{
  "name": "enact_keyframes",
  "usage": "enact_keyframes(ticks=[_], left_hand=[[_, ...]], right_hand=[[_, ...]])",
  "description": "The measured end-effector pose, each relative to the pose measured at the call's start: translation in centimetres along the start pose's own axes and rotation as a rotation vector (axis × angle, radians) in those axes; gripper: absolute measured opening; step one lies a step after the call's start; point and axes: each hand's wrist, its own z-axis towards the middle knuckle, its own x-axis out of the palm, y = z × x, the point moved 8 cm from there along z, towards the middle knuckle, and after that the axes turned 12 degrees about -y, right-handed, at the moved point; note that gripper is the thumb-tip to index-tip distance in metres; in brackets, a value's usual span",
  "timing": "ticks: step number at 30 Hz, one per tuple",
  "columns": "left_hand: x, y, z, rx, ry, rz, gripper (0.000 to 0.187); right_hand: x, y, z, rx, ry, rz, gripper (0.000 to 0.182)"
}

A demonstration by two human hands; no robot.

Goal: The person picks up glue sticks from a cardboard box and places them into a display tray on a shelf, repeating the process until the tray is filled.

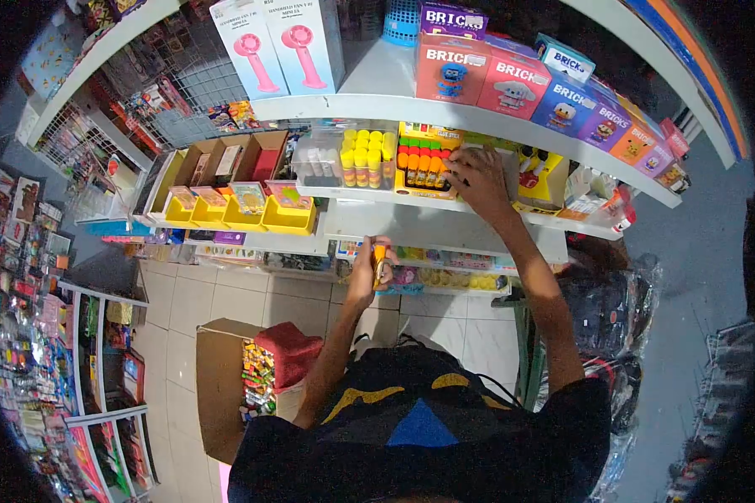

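Below the front edge of the shelf, my left hand [372,267] is closed around an orange-yellow glue stick [380,261]. My right hand [481,180] reaches onto the shelf, its bent fingers at the right side of a display box of glue sticks [425,168] with orange, green and red caps. Whether those fingers grip a stick is hidden. Left of that box stands a clear container of yellow-capped glue bottles [367,159], and beside it one with white-capped items [317,162]. A yellow box [541,180] sits right of my right hand.
Boxes of bricks [512,84] and pink fan boxes [298,46] line the upper shelf. Yellow trays [289,218] sit at the left of the middle shelf. An open cardboard box [220,386] with small items and a red cloth stands on the tiled floor.
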Motion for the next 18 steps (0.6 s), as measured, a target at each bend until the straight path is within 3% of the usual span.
enact_keyframes(ticks=[1,5,8,11,14,18], left_hand=[[-0.1,0.2,0.4,-0.001,-0.069,0.015,0.060],[1.6,-1.9,-0.2,0.077,-0.075,-0.019,0.063],[2.6,-2.7,0.1,0.116,-0.020,0.016,0.064],[3.6,-3.5,0.0,0.145,-0.036,0.068,0.065],[4.2,-3.8,-0.3,0.122,-0.036,0.070,0.058],[3.9,-4.0,-0.8,0.226,0.049,0.053,0.033]], right_hand=[[-0.2,0.2,0.0,0.000,0.009,-0.017,0.026],[-2.9,3.0,0.7,-0.101,-0.102,-0.177,0.030],[-4.0,5.5,-0.1,0.057,-0.109,0.085,0.034],[-1.8,9.6,-1.9,0.428,0.355,0.773,0.036],[0.3,11.3,-4.1,0.469,0.476,1.027,0.038],[0.2,9.4,-4.7,0.531,0.344,1.037,0.033]])
